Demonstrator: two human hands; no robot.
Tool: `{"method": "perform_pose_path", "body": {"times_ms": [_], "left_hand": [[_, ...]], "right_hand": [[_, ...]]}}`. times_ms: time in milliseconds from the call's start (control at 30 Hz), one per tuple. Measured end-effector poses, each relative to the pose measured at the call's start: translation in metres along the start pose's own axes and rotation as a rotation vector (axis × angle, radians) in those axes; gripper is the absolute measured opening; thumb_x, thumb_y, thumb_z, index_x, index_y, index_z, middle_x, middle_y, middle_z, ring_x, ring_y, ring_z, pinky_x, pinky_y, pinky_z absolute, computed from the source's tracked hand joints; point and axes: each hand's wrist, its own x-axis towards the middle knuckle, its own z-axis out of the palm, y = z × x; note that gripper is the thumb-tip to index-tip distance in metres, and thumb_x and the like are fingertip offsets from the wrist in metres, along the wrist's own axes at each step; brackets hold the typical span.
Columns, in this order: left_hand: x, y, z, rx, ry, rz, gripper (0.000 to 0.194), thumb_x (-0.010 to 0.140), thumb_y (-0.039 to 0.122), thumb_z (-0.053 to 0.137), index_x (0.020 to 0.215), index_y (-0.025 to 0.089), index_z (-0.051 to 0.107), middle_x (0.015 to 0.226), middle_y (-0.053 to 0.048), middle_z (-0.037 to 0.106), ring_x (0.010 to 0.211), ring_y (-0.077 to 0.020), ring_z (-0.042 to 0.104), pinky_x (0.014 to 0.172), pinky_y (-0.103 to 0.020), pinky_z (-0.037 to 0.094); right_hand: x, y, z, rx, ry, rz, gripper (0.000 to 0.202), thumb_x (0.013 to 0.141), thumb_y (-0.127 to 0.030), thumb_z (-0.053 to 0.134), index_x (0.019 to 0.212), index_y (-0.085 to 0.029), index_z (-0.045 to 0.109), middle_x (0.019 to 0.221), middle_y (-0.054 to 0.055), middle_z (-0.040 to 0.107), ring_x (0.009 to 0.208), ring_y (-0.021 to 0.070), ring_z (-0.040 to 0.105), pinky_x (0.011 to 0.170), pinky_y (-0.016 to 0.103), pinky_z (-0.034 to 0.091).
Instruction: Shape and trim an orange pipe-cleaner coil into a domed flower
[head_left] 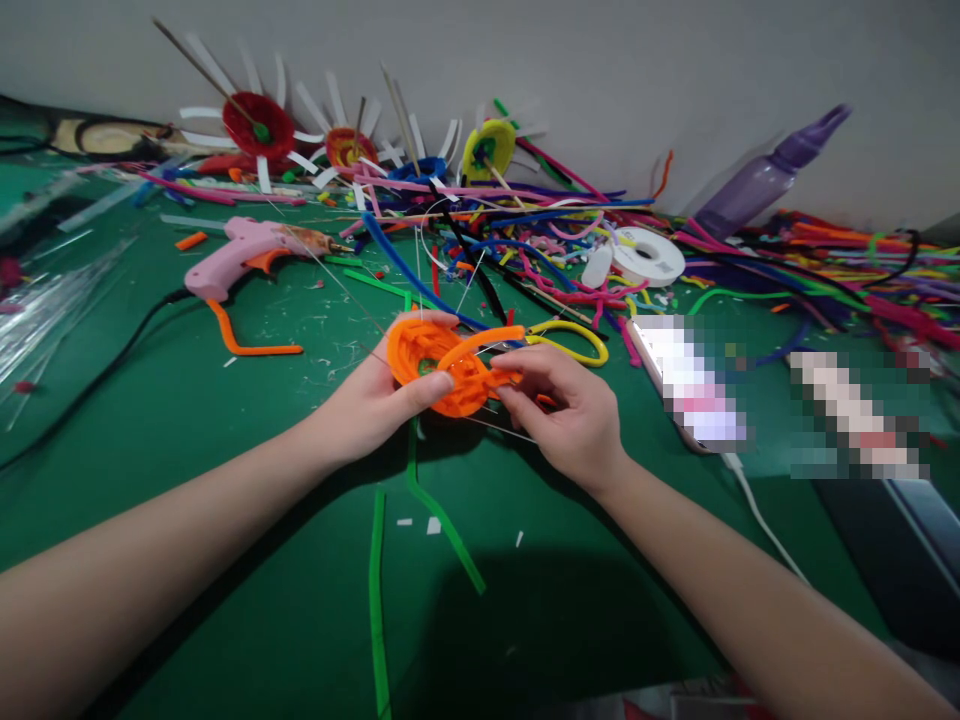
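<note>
An orange woven disc of pipe cleaner [409, 350], with thin wires sticking out around it and a bit of green near its centre, is held up over the table. My left hand [397, 395] grips its left side, thumb on the front and fingers behind. At its right edge my right hand [566, 405] pinches the loose orange pipe cleaner, which loops over the disc. Green pipe cleaner strips [446, 535] lie below my hands. A pair of scissors seems to lie behind my right hand, with a yellow loop [585, 340] showing.
A pink glue gun [247, 250] lies at left, its cord trailing. Red [259, 125] and yellow [487, 145] woven discs on sticks lean near the wall among scattered pipe cleaners. A ribbon spool [649, 255], purple bottle [765, 175] and lit phone [682, 385] are at right.
</note>
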Motion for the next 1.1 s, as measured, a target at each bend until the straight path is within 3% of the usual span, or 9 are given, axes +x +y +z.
{"method": "perform_pose_path", "body": {"times_ms": [233,500,767,833,967,1100], "left_hand": [[-0.0004,0.0042,0.0008,0.05,-0.021,-0.018,0.062,0.077,0.058,0.066,0.125,0.022,0.051,0.099,-0.006,0.061,0.09,-0.0207,0.063,0.077,-0.032,0.056],[-0.0032,-0.0002,-0.0017,0.113,0.002,-0.04,0.062,0.077,0.055,0.067,0.127,0.023,0.047,0.117,-0.009,0.056,0.102,-0.024,0.059,0.089,-0.037,0.051],[-0.0028,-0.0006,-0.0016,0.087,-0.014,0.006,0.057,0.081,0.047,0.067,0.127,0.023,0.045,0.113,-0.007,0.06,0.101,-0.0231,0.062,0.089,-0.036,0.052],[-0.0024,0.0002,-0.0014,0.082,-0.015,0.014,0.055,0.081,0.046,0.067,0.127,0.023,0.045,0.113,-0.007,0.061,0.102,-0.0234,0.062,0.09,-0.037,0.052],[-0.002,0.0011,-0.0015,0.065,-0.023,0.026,0.054,0.082,0.044,0.066,0.127,0.023,0.045,0.114,-0.007,0.063,0.103,-0.0231,0.064,0.09,-0.036,0.053],[-0.0026,0.001,-0.0013,0.054,-0.02,0.018,0.053,0.083,0.042,0.067,0.126,0.022,0.044,0.114,-0.007,0.064,0.101,-0.0222,0.065,0.087,-0.034,0.055]], "right_hand": [[0.0017,-0.0017,-0.0002,-0.011,-0.024,0.026,0.011,0.085,-0.023,0.067,0.095,-0.019,0.069,0.087,0.003,0.074,0.058,0.0086,0.061,0.054,0.021,0.05],[0.0031,-0.0016,-0.001,-0.051,-0.096,-0.106,0.01,0.083,-0.024,0.068,0.091,-0.019,0.067,0.085,0.002,0.073,0.054,0.0066,0.057,0.051,0.02,0.047],[-0.0007,0.0018,0.0011,-0.03,-0.133,-0.147,0.019,0.082,-0.021,0.068,0.101,-0.021,0.064,0.09,0.002,0.072,0.048,0.0048,0.051,0.047,0.02,0.046],[-0.0007,0.0027,0.0008,-0.061,-0.136,-0.177,0.023,0.082,-0.022,0.069,0.104,-0.022,0.064,0.096,0.003,0.072,0.053,0.0066,0.056,0.052,0.022,0.05],[0.0009,0.0033,0.0003,-0.161,-0.137,-0.309,0.024,0.083,-0.025,0.068,0.107,-0.024,0.065,0.099,0.004,0.073,0.091,0.0171,0.068,0.08,0.031,0.056],[0.0018,0.0009,-0.0002,-0.163,-0.068,-0.329,0.013,0.088,-0.018,0.062,0.099,-0.022,0.067,0.091,0.003,0.073,0.087,0.0151,0.068,0.078,0.029,0.055]]}}
